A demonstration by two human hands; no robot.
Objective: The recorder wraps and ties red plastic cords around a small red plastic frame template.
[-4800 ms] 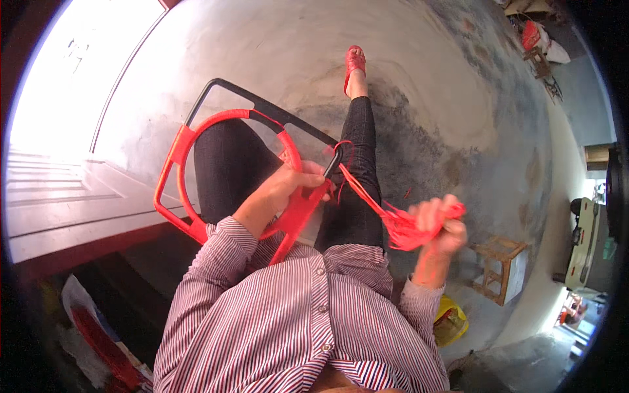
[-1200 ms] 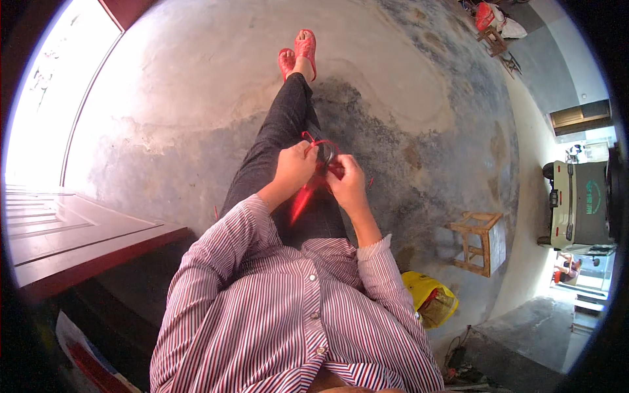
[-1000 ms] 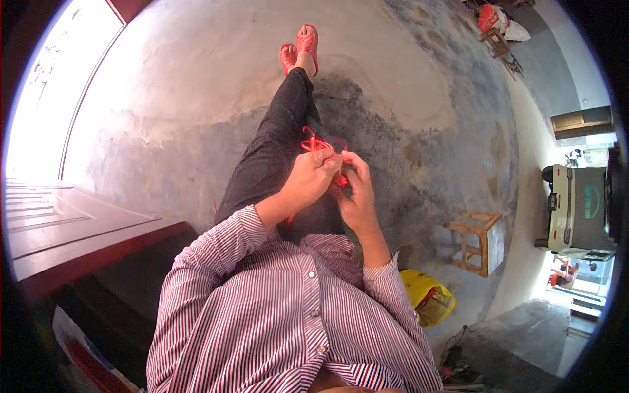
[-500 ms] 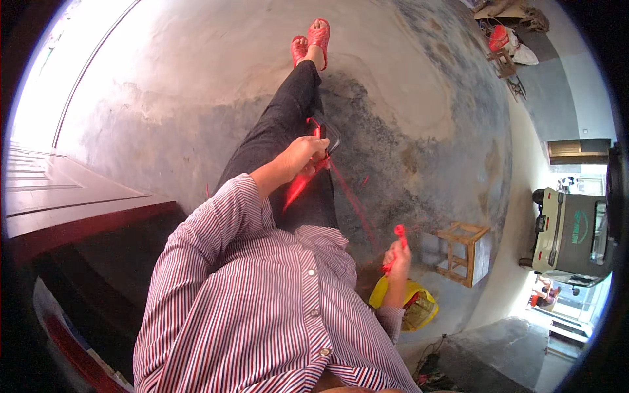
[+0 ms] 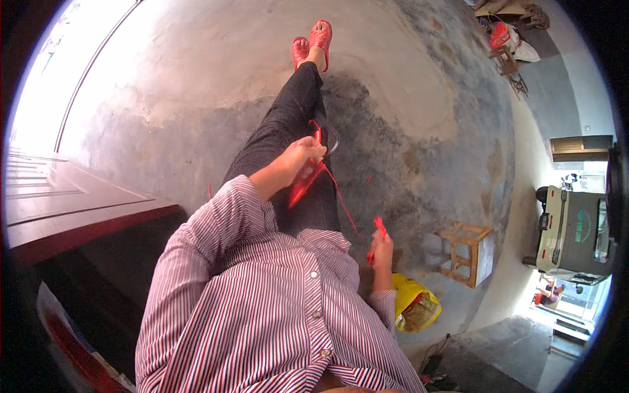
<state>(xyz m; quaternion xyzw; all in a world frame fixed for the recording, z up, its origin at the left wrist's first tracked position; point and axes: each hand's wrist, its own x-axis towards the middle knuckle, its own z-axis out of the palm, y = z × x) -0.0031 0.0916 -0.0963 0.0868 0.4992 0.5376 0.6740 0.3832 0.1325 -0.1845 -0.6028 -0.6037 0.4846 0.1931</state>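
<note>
In front of my lap, my left hand (image 5: 303,157) is closed on a shiny red flat piece (image 5: 304,187), which hangs below the fingers and tapers. A dark grey curved loop (image 5: 336,139) sticks out beside that hand; the fingers hide how it is joined. From there a thin red string (image 5: 341,203) runs down to the right, toward my right hand (image 5: 382,249). That hand, lower and off to the right, is closed around a red bundle (image 5: 379,226) that looks like wound string. Its ends show above and below the fingers.
A yellow bag (image 5: 419,288) with something inside stands below my right hand. Right of it is a wooden stool (image 5: 466,254) on the concrete floor. My crossed legs (image 5: 282,124) stretch ahead. A panelled door (image 5: 78,203) is at left; a parked vehicle (image 5: 570,229) stands far right.
My right hand has moved left and slightly up with the red bundle, nearer my left hand. More of the yellow bag shows. The left hand has hardly moved.
</note>
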